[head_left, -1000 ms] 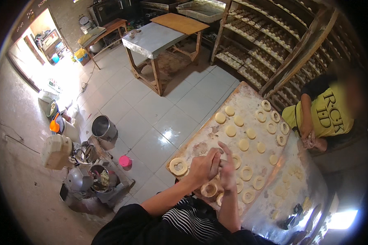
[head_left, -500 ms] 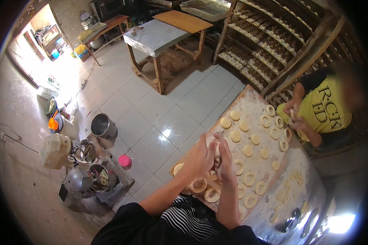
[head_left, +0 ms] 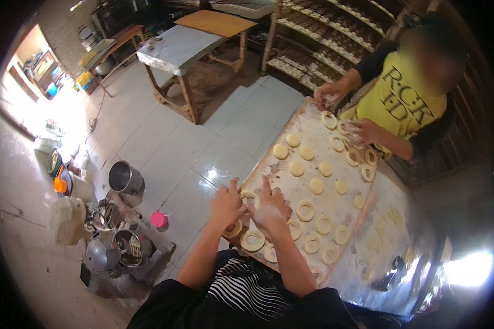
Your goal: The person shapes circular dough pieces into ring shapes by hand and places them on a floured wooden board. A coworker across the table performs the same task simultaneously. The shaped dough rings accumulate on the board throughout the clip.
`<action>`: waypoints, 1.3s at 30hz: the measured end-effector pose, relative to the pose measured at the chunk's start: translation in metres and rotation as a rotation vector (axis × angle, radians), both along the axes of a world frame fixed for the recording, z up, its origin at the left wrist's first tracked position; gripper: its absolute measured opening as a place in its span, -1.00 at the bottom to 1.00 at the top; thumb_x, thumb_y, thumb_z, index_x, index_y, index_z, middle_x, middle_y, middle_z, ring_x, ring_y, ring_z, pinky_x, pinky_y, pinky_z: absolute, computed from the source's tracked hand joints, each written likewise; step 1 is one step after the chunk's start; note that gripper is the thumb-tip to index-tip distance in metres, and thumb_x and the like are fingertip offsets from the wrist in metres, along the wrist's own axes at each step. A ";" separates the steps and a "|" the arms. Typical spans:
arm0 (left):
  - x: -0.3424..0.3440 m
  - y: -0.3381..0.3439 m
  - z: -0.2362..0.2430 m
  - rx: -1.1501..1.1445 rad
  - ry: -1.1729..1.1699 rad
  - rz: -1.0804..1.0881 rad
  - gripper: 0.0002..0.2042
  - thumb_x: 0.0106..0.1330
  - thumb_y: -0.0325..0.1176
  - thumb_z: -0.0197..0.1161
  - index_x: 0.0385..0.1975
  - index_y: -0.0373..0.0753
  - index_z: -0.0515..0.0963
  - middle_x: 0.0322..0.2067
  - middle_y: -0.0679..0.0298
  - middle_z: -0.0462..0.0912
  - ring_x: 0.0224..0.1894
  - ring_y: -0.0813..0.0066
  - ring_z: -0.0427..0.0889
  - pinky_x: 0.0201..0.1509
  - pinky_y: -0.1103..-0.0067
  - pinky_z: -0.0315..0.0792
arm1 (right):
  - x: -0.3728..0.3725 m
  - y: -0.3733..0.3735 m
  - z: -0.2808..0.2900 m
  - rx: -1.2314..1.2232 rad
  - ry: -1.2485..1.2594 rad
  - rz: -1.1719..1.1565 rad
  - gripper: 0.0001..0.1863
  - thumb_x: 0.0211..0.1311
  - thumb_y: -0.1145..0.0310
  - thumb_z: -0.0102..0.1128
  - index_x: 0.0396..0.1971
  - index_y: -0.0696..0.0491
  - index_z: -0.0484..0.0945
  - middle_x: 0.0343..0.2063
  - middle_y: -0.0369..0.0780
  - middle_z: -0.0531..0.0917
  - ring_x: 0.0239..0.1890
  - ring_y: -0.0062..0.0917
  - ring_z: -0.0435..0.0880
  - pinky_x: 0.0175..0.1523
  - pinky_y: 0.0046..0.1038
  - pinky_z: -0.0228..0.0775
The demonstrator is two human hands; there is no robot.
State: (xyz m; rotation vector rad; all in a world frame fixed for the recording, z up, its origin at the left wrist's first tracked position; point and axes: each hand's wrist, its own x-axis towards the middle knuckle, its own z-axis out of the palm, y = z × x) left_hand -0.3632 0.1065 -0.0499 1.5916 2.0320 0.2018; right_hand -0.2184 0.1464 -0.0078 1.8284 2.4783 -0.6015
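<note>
A pale dough ring (head_left: 250, 194) is between my two hands, low at the left edge of the floured board (head_left: 269, 171). My left hand (head_left: 225, 207) grips its left side, and my right hand (head_left: 270, 211) has hold of its right side, the thumb near the hole. My index fingers point forward along the board. Part of the ring is hidden by my fingers. Several more rings, one of them a large dough ring (head_left: 305, 210), lie near my right hand. Beyond them sit flat round dough discs (head_left: 296, 168).
Across the board a co-worker in a yellow shirt (head_left: 406, 90) has both hands at dough rings (head_left: 352, 157). A metal-topped surface (head_left: 362, 257) adjoins the board on the right. Shelves of dough pieces (head_left: 324, 38) stand behind. A metal pot (head_left: 125, 178) and pink cup (head_left: 159, 220) are on the left.
My hands have come down from a raised, palms-facing position and moved left, now at the dough ring by the board's edge. The co-worker's hands have parted and reached the rings. The view has shifted.
</note>
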 end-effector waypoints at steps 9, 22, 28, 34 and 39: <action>0.031 0.007 0.036 0.416 -0.037 0.142 -0.37 0.35 -0.28 0.20 0.37 -0.37 0.18 0.08 -0.12 0.46 0.12 -0.10 0.45 0.27 0.19 0.30 | 0.157 -0.054 0.001 0.295 0.476 -0.302 -0.44 0.29 0.16 0.16 0.27 -0.01 0.38 -0.06 -0.02 0.60 -0.02 -0.09 0.62 0.09 -0.12 0.45; 0.354 -0.029 0.054 -0.086 -0.644 -0.674 -0.67 0.36 -0.28 0.22 0.06 -0.27 0.49 -0.36 -0.02 0.71 -0.33 0.12 0.72 -0.22 0.35 0.56 | 0.495 -0.164 -0.034 0.208 0.010 -0.918 -0.67 0.11 0.33 0.36 -0.17 0.15 0.53 -0.21 -0.05 0.66 -0.13 -0.06 0.64 0.00 -0.18 0.49; 0.432 -0.064 0.059 -0.051 -0.652 -0.629 -0.65 0.39 -0.13 0.22 0.03 -0.21 0.57 -0.34 -0.02 0.71 -0.21 0.02 0.74 -0.13 0.37 0.57 | 0.482 -0.174 0.008 -0.013 0.763 -0.818 -0.65 0.09 0.45 0.40 -0.15 0.13 0.47 -0.20 -0.14 0.58 -0.20 -0.40 0.62 -0.08 -0.42 0.47; 0.415 -0.065 0.097 -0.030 -0.881 -0.504 -0.68 0.20 -0.26 0.43 -0.14 -0.32 0.62 -0.33 0.01 0.71 -0.29 0.12 0.75 -0.17 0.43 0.57 | 0.452 -0.166 0.027 -0.035 1.157 -0.791 -0.56 0.09 0.61 0.31 -0.02 0.11 0.40 -0.18 -0.23 0.53 -0.19 -0.54 0.55 -0.11 -0.47 0.47; 0.403 -0.068 0.092 0.398 -0.663 -0.575 -0.66 0.11 -0.44 0.38 -0.10 -0.31 0.50 -0.25 0.11 0.63 -0.16 0.08 0.62 -0.10 0.39 0.52 | 0.409 -0.126 0.016 0.435 0.890 -0.671 -0.37 0.05 0.65 0.27 0.18 0.09 0.34 -0.11 -0.20 0.49 -0.17 -0.53 0.54 -0.11 -0.49 0.47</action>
